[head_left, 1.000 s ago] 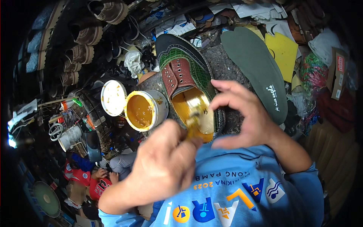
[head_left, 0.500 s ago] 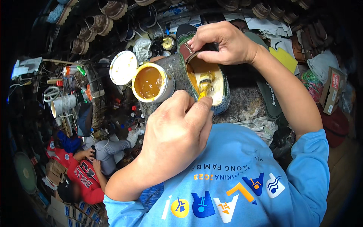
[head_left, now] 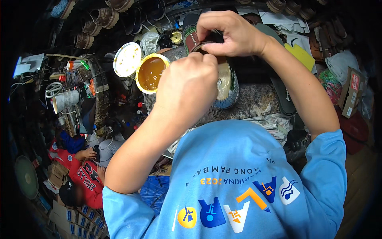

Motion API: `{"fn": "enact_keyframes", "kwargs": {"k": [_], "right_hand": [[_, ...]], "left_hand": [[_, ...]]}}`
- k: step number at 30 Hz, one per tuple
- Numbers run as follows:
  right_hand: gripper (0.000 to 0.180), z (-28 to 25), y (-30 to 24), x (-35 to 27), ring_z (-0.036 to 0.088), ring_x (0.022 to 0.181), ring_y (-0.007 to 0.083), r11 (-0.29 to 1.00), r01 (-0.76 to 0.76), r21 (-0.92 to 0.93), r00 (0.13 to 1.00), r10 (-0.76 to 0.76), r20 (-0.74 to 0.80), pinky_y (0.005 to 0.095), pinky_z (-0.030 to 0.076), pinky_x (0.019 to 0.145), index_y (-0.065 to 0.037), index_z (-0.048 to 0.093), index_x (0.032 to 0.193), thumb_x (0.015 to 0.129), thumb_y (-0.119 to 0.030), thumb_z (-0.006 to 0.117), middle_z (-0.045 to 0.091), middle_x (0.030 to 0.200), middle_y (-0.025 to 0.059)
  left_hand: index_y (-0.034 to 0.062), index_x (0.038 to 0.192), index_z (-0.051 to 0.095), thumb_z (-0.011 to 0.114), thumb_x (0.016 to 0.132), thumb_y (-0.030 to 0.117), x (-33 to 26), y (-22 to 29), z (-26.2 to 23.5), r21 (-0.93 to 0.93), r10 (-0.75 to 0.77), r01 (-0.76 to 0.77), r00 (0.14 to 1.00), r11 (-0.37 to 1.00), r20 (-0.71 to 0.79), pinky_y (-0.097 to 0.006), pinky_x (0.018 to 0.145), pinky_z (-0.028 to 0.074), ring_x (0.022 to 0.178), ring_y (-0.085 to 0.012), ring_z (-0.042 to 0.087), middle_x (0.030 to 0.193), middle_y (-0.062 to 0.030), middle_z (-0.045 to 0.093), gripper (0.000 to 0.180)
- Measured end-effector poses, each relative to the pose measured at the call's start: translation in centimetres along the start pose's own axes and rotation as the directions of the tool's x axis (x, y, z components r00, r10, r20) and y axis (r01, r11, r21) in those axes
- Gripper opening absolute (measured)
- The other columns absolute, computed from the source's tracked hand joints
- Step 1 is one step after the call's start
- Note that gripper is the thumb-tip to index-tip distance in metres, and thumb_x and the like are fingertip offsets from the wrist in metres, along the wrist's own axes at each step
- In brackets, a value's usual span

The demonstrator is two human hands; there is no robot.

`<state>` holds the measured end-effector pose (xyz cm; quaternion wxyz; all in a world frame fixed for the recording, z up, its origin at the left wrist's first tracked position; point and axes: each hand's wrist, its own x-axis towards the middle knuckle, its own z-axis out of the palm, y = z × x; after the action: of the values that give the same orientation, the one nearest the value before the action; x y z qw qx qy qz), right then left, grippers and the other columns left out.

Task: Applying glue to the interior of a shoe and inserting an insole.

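Note:
A shoe (head_left: 225, 79) with a dark toe, green and brown upper and pale wet-looking inside lies in front of me. My right hand (head_left: 234, 34) pinches the brown edge of its upper between thumb and fingers, holding it up. My left hand (head_left: 189, 81) is closed in a fist over the shoe's opening, and its fingers cover the brush it grips. Beside that hand stands a round white can (head_left: 139, 87) of amber, glue-like liquid (head_left: 151, 73). Its smeared white lid (head_left: 128, 59) hangs open at the left.
A dark green sole (head_left: 287, 99) lies to the right, near a yellow sheet (head_left: 299, 59) and a cardboard box (head_left: 351, 93). Under the shoe is a rough grey work surface (head_left: 260, 101). Several brown shoes (head_left: 104, 22) line the far left. A person in red (head_left: 88, 175) sits at lower left.
My left hand has moved away from me, up to the shoe's opening, and the brush has gone out of sight beneath it. My right hand has lifted slightly with the upper's edge.

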<state>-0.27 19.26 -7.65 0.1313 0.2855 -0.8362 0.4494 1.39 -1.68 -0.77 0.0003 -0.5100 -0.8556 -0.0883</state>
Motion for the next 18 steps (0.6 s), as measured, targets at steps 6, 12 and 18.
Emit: {"fn": "enact_keyframes", "kwargs": {"k": [6,12,18], "right_hand": [[0.028,-0.2,1.6,-0.7,0.067,0.088,0.0314,0.998,-0.070,-0.007,0.991,0.070,0.111,0.0409,0.054,0.083,-0.001,0.062,0.099,0.083,-0.021,0.074,0.067,0.092,0.0118],[0.027,0.9,1.3,0.1,0.067,0.086,0.0285,1.000,-0.002,-0.005,1.000,0.002,0.030,0.0373,0.054,0.081,0.000,0.066,0.101,0.088,-0.023,0.074,0.068,0.090,0.0104],[0.015,0.7,1.8,1.6,0.068,0.082,0.0303,0.989,0.008,0.146,1.000,-0.007,-0.012,0.0404,0.055,0.077,-0.004,0.075,0.086,0.085,-0.019,0.075,0.070,0.084,0.0132]], "left_hand": [[-0.0013,0.090,0.067,0.075,0.083,0.002,-2.5,2.1,-3.8,-0.229,-0.054,0.062,0.998,0.971,0.038,-0.046,0.055,0.050,0.062,-0.0367,0.064,0.072,-0.0161,0.062,0.011],[0.0007,0.095,0.067,0.076,0.084,0.002,-3.1,3.7,-4.8,-0.216,-0.041,0.064,0.993,0.974,0.107,-0.044,0.053,0.049,0.060,-0.0352,0.063,0.074,-0.0145,0.061,0.015],[-0.0001,0.086,0.060,0.070,0.083,0.003,-0.6,2.3,-0.9,-0.076,-0.044,0.053,0.992,0.996,0.121,-0.047,0.056,0.052,0.063,-0.0383,0.065,0.074,-0.0184,0.062,0.011]]}}
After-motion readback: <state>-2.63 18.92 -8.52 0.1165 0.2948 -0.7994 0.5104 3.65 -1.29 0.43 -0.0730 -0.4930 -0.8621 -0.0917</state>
